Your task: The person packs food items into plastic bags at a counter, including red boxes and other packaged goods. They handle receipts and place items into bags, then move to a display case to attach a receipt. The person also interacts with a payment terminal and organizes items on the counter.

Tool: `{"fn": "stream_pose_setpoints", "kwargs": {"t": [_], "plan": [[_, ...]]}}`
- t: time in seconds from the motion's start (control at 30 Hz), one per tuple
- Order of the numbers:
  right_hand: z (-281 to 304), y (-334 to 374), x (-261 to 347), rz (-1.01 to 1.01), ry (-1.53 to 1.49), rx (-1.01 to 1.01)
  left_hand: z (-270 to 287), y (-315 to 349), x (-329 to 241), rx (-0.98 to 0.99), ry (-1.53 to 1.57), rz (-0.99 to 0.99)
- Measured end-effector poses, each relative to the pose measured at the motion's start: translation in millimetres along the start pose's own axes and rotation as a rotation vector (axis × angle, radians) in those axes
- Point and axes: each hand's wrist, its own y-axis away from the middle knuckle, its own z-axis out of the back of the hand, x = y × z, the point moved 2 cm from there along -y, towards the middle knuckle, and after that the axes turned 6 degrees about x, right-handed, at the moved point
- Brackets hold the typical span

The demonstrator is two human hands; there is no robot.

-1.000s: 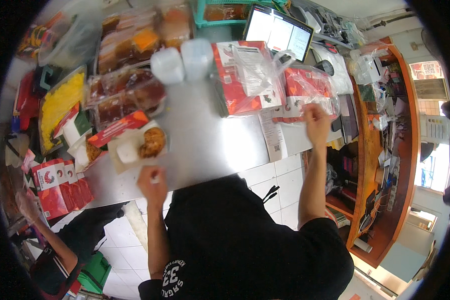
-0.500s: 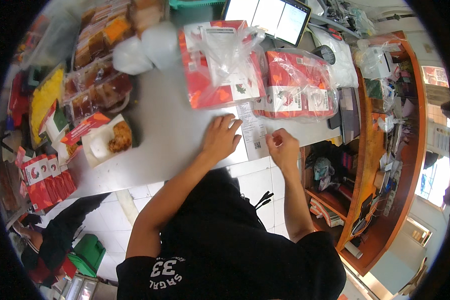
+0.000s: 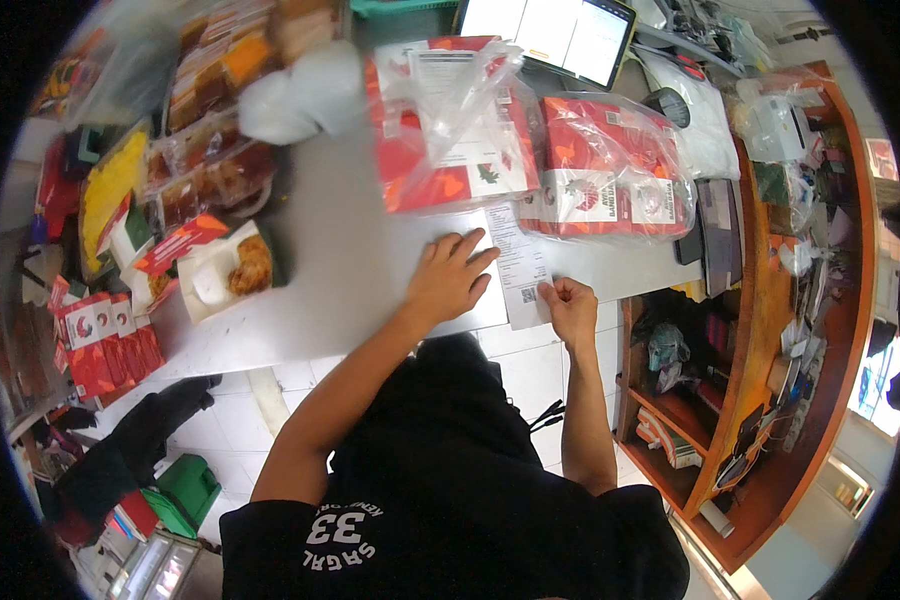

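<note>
A long printed receipt [image 3: 518, 262] lies on the steel table, its lower end at the front edge. My right hand [image 3: 572, 310] pinches the receipt's lower right edge between thumb and fingers. Just left of it, my left hand [image 3: 450, 278] rests flat with fingers spread on a white sheet of paper [image 3: 486, 308], touching nothing else that I can make out. Beyond my hands stand two clear plastic bags of red and white food boxes, a left bag [image 3: 450, 185] with a printed slip on top and a right bag [image 3: 610, 165].
To the left, an open food box [image 3: 208, 285] holds rice and a fried piece, near folded red cartons [image 3: 110, 340] and yellow food [image 3: 118, 195]. A tablet [image 3: 560, 40] stands at the back. An orange-brown wooden shelf [image 3: 740, 370] is on the right.
My right hand has come down to the receipt's lower edge and closed on it. My left hand stays flat on the paper. The whole view has shifted slightly.
</note>
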Motion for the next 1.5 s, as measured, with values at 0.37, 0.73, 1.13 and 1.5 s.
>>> {"fn": "stream_pose_setpoints", "kwargs": {"t": [0.37,0.73,1.13,1.5], "plan": [[9,11,-15,-0.12,0.057,0.103,-3,3,2,-0.099,-0.01,-0.047],[17,4,-8,-0.083,0.194,0.246,2,2,16,-0.118,0.443,0.109],[66,10,51,0.063,0.603,0.361,263,104,-87,-0.341,1.529,-0.73],[-23,-4,118,0.428,0.676,0.447,319,146,-117,-0.467,1.604,-0.593]]}}
